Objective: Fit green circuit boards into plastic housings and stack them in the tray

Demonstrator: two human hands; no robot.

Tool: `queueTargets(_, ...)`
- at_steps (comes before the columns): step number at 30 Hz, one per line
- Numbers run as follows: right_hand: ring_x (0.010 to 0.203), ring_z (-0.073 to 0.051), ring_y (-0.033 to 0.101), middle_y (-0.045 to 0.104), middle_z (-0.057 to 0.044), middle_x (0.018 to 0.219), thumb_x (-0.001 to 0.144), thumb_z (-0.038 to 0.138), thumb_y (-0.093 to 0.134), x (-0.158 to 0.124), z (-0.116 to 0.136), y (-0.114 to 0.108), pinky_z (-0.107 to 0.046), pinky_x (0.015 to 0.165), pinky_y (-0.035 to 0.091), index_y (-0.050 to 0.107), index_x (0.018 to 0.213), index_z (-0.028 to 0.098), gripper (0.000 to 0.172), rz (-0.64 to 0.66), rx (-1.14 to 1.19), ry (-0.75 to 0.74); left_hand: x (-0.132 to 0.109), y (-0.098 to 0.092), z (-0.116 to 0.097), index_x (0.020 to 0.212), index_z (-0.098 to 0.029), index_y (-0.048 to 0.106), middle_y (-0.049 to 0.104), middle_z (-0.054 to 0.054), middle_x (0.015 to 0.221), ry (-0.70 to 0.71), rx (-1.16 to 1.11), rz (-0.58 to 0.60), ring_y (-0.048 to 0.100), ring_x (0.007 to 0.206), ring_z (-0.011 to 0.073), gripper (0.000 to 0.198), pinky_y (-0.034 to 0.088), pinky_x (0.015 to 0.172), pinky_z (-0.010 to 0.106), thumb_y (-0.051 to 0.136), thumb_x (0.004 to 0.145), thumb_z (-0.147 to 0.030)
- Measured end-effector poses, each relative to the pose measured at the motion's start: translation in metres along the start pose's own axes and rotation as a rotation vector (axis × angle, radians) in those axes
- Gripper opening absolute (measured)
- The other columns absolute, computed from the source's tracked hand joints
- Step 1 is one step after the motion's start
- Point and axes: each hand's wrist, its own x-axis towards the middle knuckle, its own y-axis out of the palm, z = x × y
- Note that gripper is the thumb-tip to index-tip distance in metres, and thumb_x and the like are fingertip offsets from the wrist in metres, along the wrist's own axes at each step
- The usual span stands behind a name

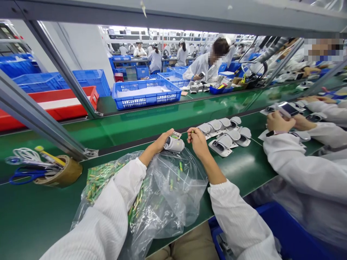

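My left hand [158,145] is closed around a grey wrist blood pressure monitor [175,144] with a rolled cuff; a bit of green shows at its far end. Just right of it, my right hand [199,143] is raised with thumb and fingers pinched on a small battery [192,132], mostly hidden by the fingers. Below both forearms lies a clear plastic bag [176,195] holding many green and gold batteries [104,175]. Several more grey cuffed monitors [223,142] stand in rows on the bench to the right of my right hand.
A brown tape-roll holder [67,173] with scissors and pens stands left. Beyond runs a green conveyor belt [141,121], with a blue basket [148,95] and red tray [93,95] behind. Metal posts [62,68] slant at left. A co-worker's hands [282,122] work at right.
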Motion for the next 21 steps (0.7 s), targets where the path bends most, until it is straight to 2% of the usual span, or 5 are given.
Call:
queueTargets(3, 0.096, -0.022, 0.070, 0.062, -0.008, 0.112, 0.105, 0.043, 0.055, -0.006, 0.009, 0.001, -0.043, 0.089, 0.064, 0.067, 0.113, 0.026, 0.022, -0.026, -0.158, -0.235, 0.001, -0.001, 0.001, 0.099, -0.011, 0.081, 0.082, 0.012, 0.091, 0.029, 0.005, 0.019, 0.072, 0.075, 0.0214, 0.076, 0.054, 0.077, 0.032, 0.084, 0.073, -0.083)
queueTargets(6, 0.111, -0.027, 0.072, 0.065, -0.011, 0.119, 0.108, 0.044, 0.059, -0.014, 0.021, 0.005, -0.048, 0.100, 0.064, 0.073, 0.118, 0.027, 0.024, 0.023, -0.265, -0.389, 0.003, -0.004, 0.004, 0.099, -0.011, 0.081, 0.082, 0.013, 0.091, 0.042, -0.004, 0.063, 0.074, 0.078, 0.0238, 0.082, 0.054, 0.079, 0.033, 0.076, 0.077, -0.090)
queueTargets(13, 0.100, -0.028, 0.076, 0.082, -0.009, 0.108, 0.107, 0.037, 0.067, -0.015, 0.026, 0.000, -0.049, 0.096, 0.064, 0.079, 0.111, 0.028, 0.016, 0.134, -0.406, -0.552, 0.008, -0.009, 0.010, 0.092, -0.012, 0.078, 0.080, 0.011, 0.083, -0.020, -0.011, 0.034, 0.072, 0.072, 0.0220, 0.084, 0.054, 0.075, 0.033, 0.069, 0.080, -0.094)
queueTargets(18, 0.100, -0.029, 0.077, 0.084, -0.010, 0.108, 0.109, 0.038, 0.066, 0.001, 0.016, -0.008, -0.050, 0.095, 0.064, 0.082, 0.111, 0.028, 0.019, 0.207, -0.496, -0.619, 0.014, -0.012, 0.008, 0.086, -0.014, 0.074, 0.078, 0.009, 0.080, -0.056, -0.012, 0.067, 0.069, 0.069, 0.0199, 0.081, 0.053, 0.076, 0.033, 0.074, 0.076, -0.094)
queueTargets(21, 0.098, -0.030, 0.077, 0.083, -0.012, 0.106, 0.111, 0.044, 0.061, -0.001, 0.022, -0.007, -0.051, 0.089, 0.064, 0.084, 0.111, 0.030, 0.027, 0.257, -0.524, -0.689, 0.010, -0.006, 0.011, 0.084, -0.015, 0.072, 0.075, 0.008, 0.077, -0.081, -0.015, 0.035, 0.066, 0.070, 0.0198, 0.077, 0.052, 0.077, 0.034, 0.073, 0.079, -0.091)
